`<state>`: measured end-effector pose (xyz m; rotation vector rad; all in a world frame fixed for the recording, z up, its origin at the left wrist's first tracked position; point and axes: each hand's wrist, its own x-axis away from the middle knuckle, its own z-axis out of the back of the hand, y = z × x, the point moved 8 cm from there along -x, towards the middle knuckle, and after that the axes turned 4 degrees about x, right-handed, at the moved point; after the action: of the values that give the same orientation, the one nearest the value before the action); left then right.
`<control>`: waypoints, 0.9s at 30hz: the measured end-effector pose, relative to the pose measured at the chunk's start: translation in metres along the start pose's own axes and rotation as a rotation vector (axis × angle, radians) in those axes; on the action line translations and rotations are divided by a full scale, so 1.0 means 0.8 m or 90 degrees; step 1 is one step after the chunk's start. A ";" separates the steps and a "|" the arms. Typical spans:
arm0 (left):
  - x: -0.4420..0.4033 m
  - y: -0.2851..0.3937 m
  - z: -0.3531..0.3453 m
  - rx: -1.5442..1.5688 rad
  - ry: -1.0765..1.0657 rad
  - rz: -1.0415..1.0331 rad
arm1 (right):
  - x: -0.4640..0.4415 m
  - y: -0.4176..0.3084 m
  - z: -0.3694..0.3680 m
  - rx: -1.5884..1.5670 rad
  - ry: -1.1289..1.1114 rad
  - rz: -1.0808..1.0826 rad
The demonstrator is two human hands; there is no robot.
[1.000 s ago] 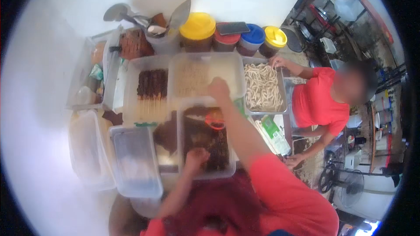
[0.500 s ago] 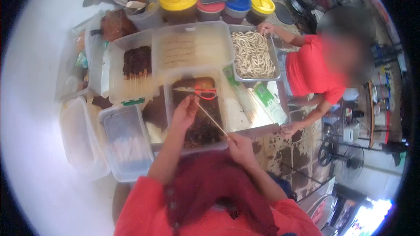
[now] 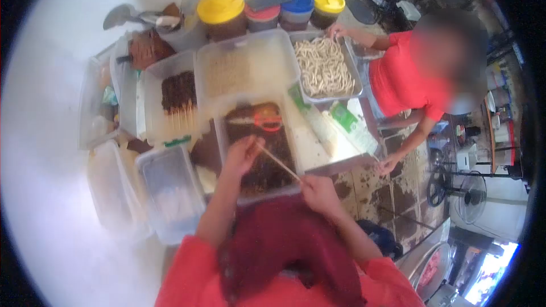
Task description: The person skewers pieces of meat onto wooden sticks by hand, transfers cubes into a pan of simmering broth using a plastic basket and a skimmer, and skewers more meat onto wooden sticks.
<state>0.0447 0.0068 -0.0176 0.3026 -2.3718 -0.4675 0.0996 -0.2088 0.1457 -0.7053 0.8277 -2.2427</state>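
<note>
A thin wooden skewer [image 3: 280,163] slants between my two hands above a clear tub [image 3: 289,136] of dark pieces. My left hand [image 3: 243,153] is closed at its upper end, and my right hand [image 3: 319,194] grips its lower end. Whether anything is threaded at the left fingertips is too blurred to tell. Scissors with orange-red handles [image 3: 267,119] lie on the dark pieces. Behind stands a pale tub [image 3: 273,62] with a row of sticks in it. Dark skewered pieces [image 3: 180,92] lie in a tub to the left.
A metal tray [image 3: 359,88] of pale, curled strips stands at the right; a person in red [image 3: 398,79] touches its rim. Green-and-white packets [image 3: 348,122] lie nearer. Lidded jars [image 3: 220,8] line the wall. Two plastic containers [image 3: 170,193] stand at the left.
Both hands left the tubs and came together on a skewer. Since half a second ago they have barely shifted. The other person's lower hand has moved slightly right.
</note>
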 end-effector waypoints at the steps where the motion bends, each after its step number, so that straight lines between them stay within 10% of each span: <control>1: 0.008 -0.004 0.005 -0.002 0.013 0.010 | -0.002 -0.003 -0.003 -0.016 0.012 0.014; 22: 0.049 -0.056 -0.014 -0.146 0.017 0.123 | -0.107 0.016 -0.096 0.006 0.034 0.009; 25: 0.071 -0.009 -0.021 -1.175 0.021 -0.104 | -0.083 0.036 -0.063 -0.046 0.066 -0.031; 27: 0.082 -0.043 0.024 -1.352 -0.051 -0.018 | -0.073 0.056 -0.050 -0.110 0.062 -0.056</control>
<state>-0.0137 -0.0419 -0.0062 -0.6574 -0.8136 -2.4477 0.1279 -0.1791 0.0727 -0.7290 1.0663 -2.3177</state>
